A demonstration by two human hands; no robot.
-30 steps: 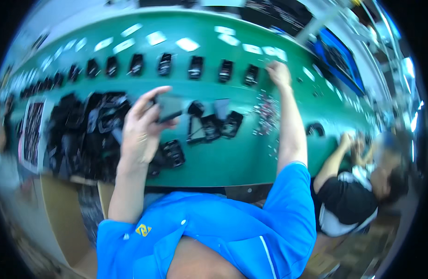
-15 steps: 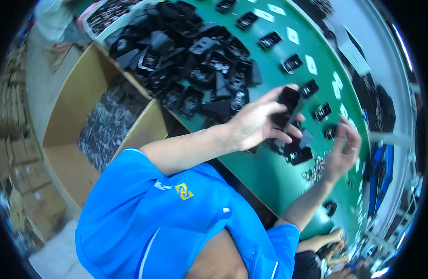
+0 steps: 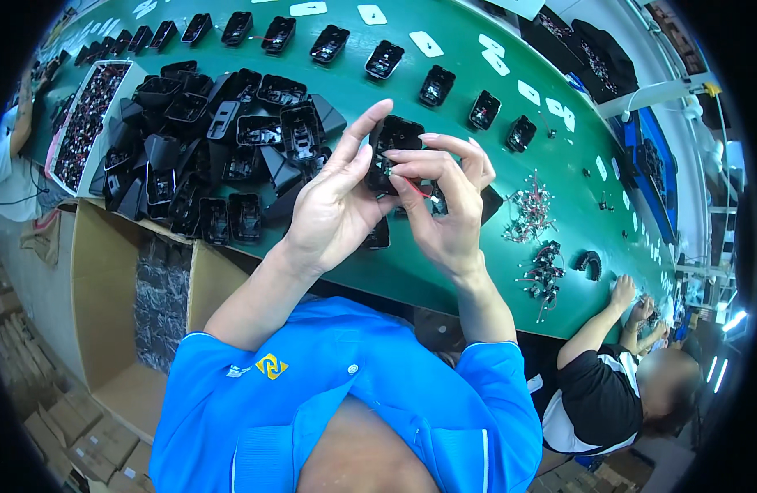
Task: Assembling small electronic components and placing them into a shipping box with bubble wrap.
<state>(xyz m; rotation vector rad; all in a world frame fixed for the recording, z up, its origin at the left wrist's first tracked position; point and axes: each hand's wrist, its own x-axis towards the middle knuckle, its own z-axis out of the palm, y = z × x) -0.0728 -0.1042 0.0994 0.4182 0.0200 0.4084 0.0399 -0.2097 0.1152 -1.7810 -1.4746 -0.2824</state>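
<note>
My left hand [image 3: 335, 200] is wrapped around a black plastic housing [image 3: 400, 131], an open shell, held above the green table. Over the shell's open side my right hand [image 3: 450, 191] is closed in a pinch. Between its fingers is a small part with a red wire [image 3: 418, 191], partly hidden by the fingertips. Beneath and beside my hands lie more black shells [image 3: 377, 237], mostly covered by them. To the right is a loose heap of small wired parts [image 3: 529, 212]. A darker cluster of wired parts [image 3: 546, 275] sits nearer me.
Black shells are piled [image 3: 222, 140] at left, and a row of shells [image 3: 384, 59] curves along the far side near white plates [image 3: 426, 43]. A white bin [image 3: 115, 123] holds small parts. An open cardboard box [image 3: 107, 271] stands at lower left. Another person [image 3: 600, 394] works at right.
My right hand has moved from the table's right side to the shell and now pinches a small wired part. The left hand still holds a shell. The view has turned.
</note>
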